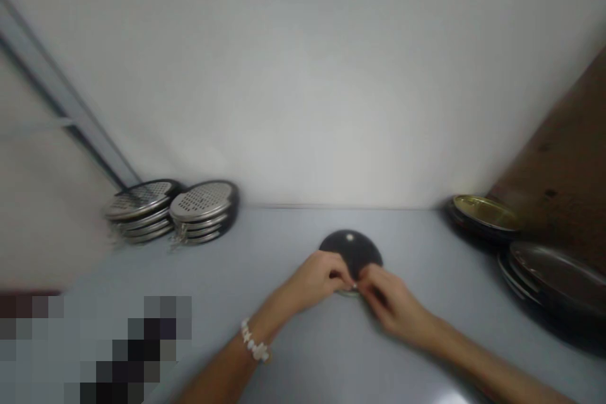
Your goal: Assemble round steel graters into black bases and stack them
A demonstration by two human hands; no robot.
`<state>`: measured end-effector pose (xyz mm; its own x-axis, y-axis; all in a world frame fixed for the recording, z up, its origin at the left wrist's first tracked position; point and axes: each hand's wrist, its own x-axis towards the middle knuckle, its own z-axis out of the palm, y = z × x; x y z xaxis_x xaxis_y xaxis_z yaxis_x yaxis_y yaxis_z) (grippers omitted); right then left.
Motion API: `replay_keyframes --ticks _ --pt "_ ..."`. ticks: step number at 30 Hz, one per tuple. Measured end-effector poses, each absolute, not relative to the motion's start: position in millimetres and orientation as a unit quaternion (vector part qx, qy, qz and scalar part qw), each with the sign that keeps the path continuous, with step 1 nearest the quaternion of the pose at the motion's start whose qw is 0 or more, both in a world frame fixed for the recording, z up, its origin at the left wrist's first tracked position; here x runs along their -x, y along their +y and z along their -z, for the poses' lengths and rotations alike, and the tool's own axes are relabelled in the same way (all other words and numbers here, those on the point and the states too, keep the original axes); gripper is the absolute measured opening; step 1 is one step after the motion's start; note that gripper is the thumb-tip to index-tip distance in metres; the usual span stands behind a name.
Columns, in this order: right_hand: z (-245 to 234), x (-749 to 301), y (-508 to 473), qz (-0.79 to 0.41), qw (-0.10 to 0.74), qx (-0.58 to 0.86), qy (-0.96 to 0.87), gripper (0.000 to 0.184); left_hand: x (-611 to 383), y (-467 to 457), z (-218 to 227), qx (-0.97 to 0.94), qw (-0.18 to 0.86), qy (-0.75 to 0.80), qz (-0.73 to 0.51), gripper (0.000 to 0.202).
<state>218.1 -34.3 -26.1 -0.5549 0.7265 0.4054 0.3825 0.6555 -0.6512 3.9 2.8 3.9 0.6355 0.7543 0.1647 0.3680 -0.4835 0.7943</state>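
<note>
- left hand (316,281) and right hand (388,300) closed, pinching near edge of dark round disc (351,249)
- disc on grey table (303,230), near back edge, mid-width
- stacked perforated steel discs (203,202) toward back left corner

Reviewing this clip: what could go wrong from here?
The left hand and right hand seem to pinch a small pale piece at the edge of a round black disc; something so small could slip from the fingers. The tilted stacks of round perforated steel-topped discs might slide if bumped.
</note>
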Motion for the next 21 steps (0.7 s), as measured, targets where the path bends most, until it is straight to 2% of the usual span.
replay_keyframes --ticks 5,6,9,10,14,17,19,21 --pt "22.4 -219.3 -36.5 -0.261 0.333 0.352 -0.835 0.017 -3.3 -2.3 -4.7 -0.824 0.367 0.356 -0.244 0.006" --pt "20.7 -218.5 -37.2 -0.256 0.34 0.359 -0.83 0.017 -3.6 -5.3 -5.2 -0.835 0.347 0.354 -0.239 0.013" --pt "12.1 -214.1 -38.3 -0.219 0.365 0.356 -0.832 0.017 -8.0 -16.0 -4.1 -0.864 0.231 0.368 -0.254 0.052" --pt "8.1 -212.0 -38.3 -0.199 0.364 0.343 -0.842 0.018 -10.4 -19.1 -2.8 -0.872 0.185 0.377 -0.252 0.055" --pt "-11.5 -200.3 -36.3 -0.093 0.323 0.287 -0.897 0.026 -17.1 -25.0 2.1 -0.881 0.048 0.399 -0.249 0.025" --pt "-26.4 -190.4 -33.6 -0.026 0.334 0.27 -0.902 0.031 -14.6 -23.5 1.5 -0.861 -0.003 0.398 -0.317 0.025" --pt "-32.8 -186.0 -31.2 -0.003 0.37 0.257 -0.893 0.03 -10.0 -19.1 -0.2 -0.831 -0.002 0.403 -0.383 0.027" --pt "-33.4 -185.1 -27.6 0.003 0.414 0.261 -0.872 0.03 -3.1 -10.0 -1.4 -0.761 0.052 0.449 -0.466 0.024"
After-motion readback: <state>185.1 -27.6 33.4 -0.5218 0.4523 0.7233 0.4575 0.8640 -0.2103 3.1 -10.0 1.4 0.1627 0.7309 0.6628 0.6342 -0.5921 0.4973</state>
